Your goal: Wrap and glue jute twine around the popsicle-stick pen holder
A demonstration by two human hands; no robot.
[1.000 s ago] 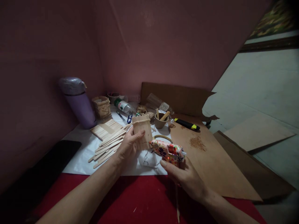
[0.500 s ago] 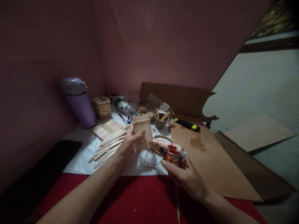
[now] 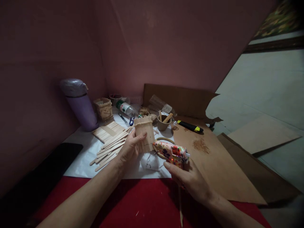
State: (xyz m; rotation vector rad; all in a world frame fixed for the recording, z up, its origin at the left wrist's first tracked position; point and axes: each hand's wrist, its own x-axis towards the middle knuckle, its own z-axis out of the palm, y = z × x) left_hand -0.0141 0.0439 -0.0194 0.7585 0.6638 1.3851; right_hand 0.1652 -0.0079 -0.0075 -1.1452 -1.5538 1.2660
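"Pale wood is in the left hand, yes? How is it held?"

"The thumb lies on the front of the stick-built piece, and the other fingers go behind, where I cannot see them well. So this grip is closed on the left side of the piece, in front of the person, above the white sheet."

"And the right hand?"

"It is wrapped around the handle of the flowered glue gun. The trigger is hidden, so I cannot tell if it is pressed. The nozzle points to the lower right edge of the piece; touching or just beside, I cannot tell."

"How can one do this well?"

"In my opinion, the piece should rest steady, and only the gun should move, with a gentle, even press. The left thumb should stand away from the nozzle, because it is probably hot. The twine near the top edge should not be squeezed."

"And around them?"

"A brownish ring lies near the nozzle, partly covered by the gun; the tip should not catch it. The loose sticks are beside the left wrist, so this arm should turn carefully. The cutter is farther back, well apart from both hands."
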